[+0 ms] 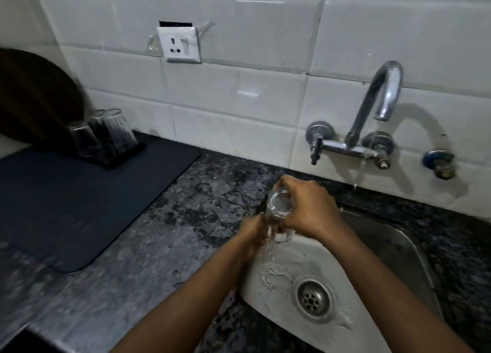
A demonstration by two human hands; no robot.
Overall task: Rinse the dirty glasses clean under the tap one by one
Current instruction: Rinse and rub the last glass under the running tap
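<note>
A clear, round drinking glass point(279, 206) is held tilted over the near-left corner of the steel sink point(393, 249), above the spot where the speckled grey stone counter point(148, 246) meets the basin; its mouth faces up toward the camera and a little water shows inside it. The right hand point(308, 206) grasps the glass from the right side, fingers curled over its rim and wall. The left hand point(255, 235) is at the lower end of the glass with its fingers curled about the base, though blur and running water hide the exact hold. A thin stream of water falls from the glass and hands onto the wet basin floor, left of the round metal drain point(313, 299). On the white tiled wall behind, the curved chrome tap point(377, 108) stands well apart from the glass, with water dribbling from its right valve. Far left, three clear glasses point(106, 132) stand upside down on a small dark tray, which rests on a dark mat point(79, 198).
</note>
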